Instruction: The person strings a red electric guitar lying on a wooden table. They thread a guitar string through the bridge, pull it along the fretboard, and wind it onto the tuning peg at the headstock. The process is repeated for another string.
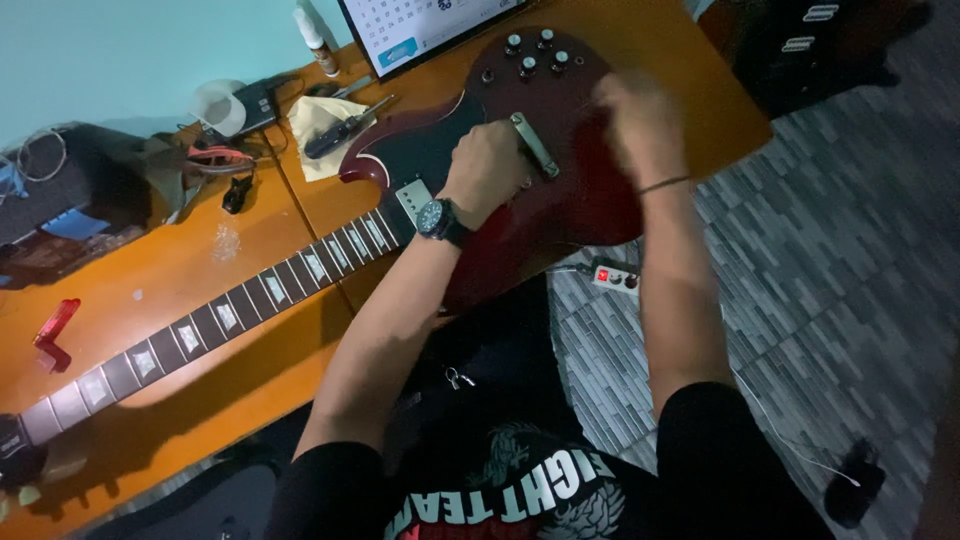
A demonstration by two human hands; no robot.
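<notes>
A dark red electric guitar body lies on an orange wooden table, its neck running toward the lower left. My left hand, with a black watch on the wrist, rests curled on the body next to the metal bridge bar. My right hand is blurred above the body's right part, fingers bent; whether it holds anything is unclear. Four control knobs sit at the guitar's far end.
A screwdriver lies on a yellow cloth near the table's back. A small bottle, pliers with red handles, a red clip and a calendar stand around. A power strip lies on the grey tiled floor.
</notes>
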